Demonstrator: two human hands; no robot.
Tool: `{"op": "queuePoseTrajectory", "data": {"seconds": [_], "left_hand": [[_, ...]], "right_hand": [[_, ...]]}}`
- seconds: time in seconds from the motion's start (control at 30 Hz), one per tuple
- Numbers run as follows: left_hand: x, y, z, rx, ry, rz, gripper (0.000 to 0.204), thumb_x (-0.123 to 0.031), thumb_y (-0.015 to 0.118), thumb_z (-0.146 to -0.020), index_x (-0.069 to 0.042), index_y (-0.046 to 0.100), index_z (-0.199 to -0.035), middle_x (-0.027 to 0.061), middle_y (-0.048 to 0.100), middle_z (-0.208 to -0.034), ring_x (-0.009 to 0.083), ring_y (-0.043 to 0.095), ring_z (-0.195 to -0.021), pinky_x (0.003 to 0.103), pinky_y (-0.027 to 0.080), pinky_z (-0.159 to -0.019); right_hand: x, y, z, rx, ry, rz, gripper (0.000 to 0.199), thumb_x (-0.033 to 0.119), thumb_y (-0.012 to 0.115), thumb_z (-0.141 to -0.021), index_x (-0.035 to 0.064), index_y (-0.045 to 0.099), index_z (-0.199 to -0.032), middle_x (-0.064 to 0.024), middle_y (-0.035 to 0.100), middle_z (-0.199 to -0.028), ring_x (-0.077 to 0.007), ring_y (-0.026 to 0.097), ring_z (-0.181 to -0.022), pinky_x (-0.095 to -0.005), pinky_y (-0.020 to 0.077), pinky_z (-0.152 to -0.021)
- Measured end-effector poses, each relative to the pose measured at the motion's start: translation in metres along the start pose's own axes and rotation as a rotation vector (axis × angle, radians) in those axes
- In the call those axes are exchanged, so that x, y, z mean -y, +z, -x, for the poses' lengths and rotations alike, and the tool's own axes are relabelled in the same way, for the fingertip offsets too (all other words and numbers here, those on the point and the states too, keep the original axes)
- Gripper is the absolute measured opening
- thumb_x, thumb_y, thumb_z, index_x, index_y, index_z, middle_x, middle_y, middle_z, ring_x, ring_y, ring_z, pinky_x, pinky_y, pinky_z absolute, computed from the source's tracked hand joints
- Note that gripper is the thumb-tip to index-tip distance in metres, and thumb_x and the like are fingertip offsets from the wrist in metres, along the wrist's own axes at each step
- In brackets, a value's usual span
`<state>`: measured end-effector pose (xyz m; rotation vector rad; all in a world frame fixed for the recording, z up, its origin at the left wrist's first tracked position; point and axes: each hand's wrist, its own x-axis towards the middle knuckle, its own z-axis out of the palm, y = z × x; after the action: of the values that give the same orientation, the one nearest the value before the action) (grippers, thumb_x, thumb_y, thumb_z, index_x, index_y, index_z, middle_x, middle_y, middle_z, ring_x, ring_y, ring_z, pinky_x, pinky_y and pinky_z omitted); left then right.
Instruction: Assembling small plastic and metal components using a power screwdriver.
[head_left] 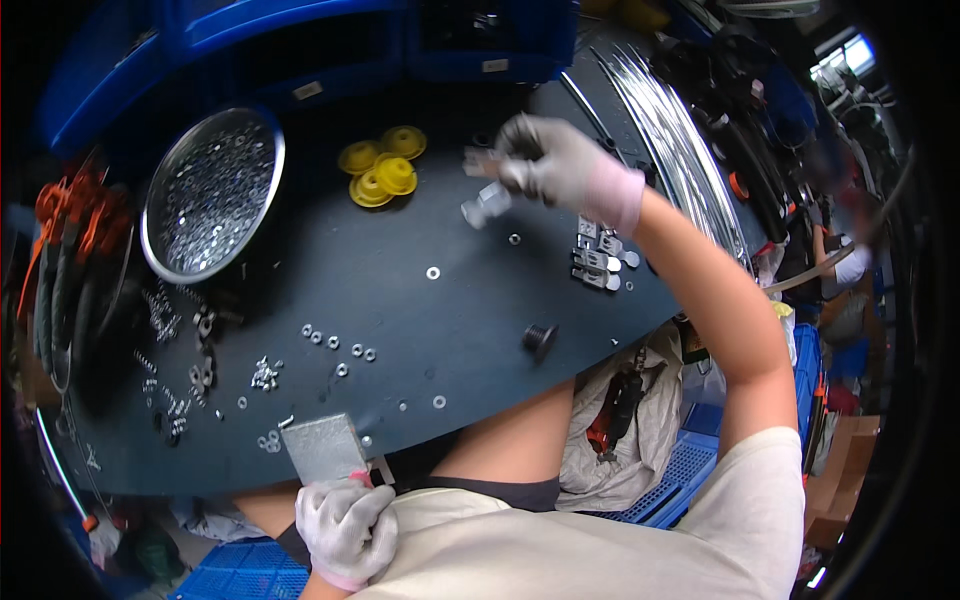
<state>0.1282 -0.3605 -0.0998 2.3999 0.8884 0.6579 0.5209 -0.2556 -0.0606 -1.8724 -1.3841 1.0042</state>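
My right hand (560,170), in a pale glove with a pink cuff, is raised over the far part of the dark table. Its fingers are pinched on a small metal bracket (482,162), blurred by motion. A silver metal piece with a round end (487,205) shows just below those fingers; whether it is held too I cannot tell. At the near table edge my left hand (347,530), gloved as well, has its fingers curled in. What they close on is hidden. Right beyond it a grey metal block (325,450) sits at the edge.
A steel bowl (275,190) of small metal parts stands left, near yellow plastic discs (385,170). Nuts (342,370), springs and screws lie scattered. Metal clips (598,262) and long rods (670,130) are at right, a black threaded part (540,340) nearer. Blue bins (450,68) line the back.
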Motion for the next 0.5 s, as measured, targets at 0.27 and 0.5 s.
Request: {"op": "queuePoseTrajectory", "data": {"seconds": [0.27,0.5], "left_hand": [[0.002,-0.003,-0.009,-0.022,0.073,0.03,0.023,-0.01,0.069,-0.064,-0.014,0.065,-0.086,-0.0015,0.06,-0.078,0.0192,0.06,-0.079,0.035,0.04,-0.073],[0.018,-0.025,0.013,-0.037,0.064,0.349,0.015,-0.013,0.062,-0.074,-0.007,0.066,-0.088,0.0079,0.062,-0.089,0.0272,0.061,-0.087,0.039,0.044,-0.079]], "right_hand": [[-0.019,0.017,0.038,-0.13,-0.085,0.526,0.017,0.01,0.059,-0.085,0.005,0.067,-0.099,-0.0152,0.063,-0.092,-0.0349,0.059,-0.09,-0.0365,0.0458,-0.082],[-0.02,0.033,0.026,-0.228,-0.257,0.443,0.031,0.01,0.061,-0.083,-0.002,0.059,-0.112,-0.0196,0.063,-0.106,-0.0278,0.062,-0.098,-0.0326,0.0451,-0.087]]}}
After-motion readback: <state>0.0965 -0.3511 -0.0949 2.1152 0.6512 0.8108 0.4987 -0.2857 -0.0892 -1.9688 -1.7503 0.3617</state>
